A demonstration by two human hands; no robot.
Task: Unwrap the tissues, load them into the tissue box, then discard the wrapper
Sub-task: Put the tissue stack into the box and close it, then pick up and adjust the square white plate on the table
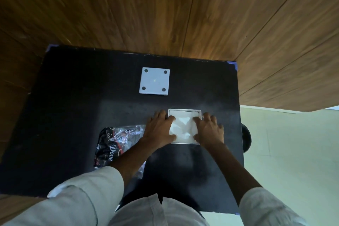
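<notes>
Pale sleeves (88,194) reach over the tabletop (64,97); left hand (159,128) and right hand (209,130), fingers spread flat and gripping nothing, press tissues (183,126) into the tissue box (184,110). Uneven pressure could tip it, and the empty wrapper (113,145) could slide off

The person wears a pale, off-white long-sleeved shirt (146,213) of light woven cloth, its front showing low between the two arms. Behind the left hand (160,130) the sleeve (86,196) is pushed up the forearm, ending in a loose, folded cuff with a visible seam. Behind the right hand (209,130) the other sleeve (264,209) is likewise rolled back, leaving the forearm bare.
</notes>
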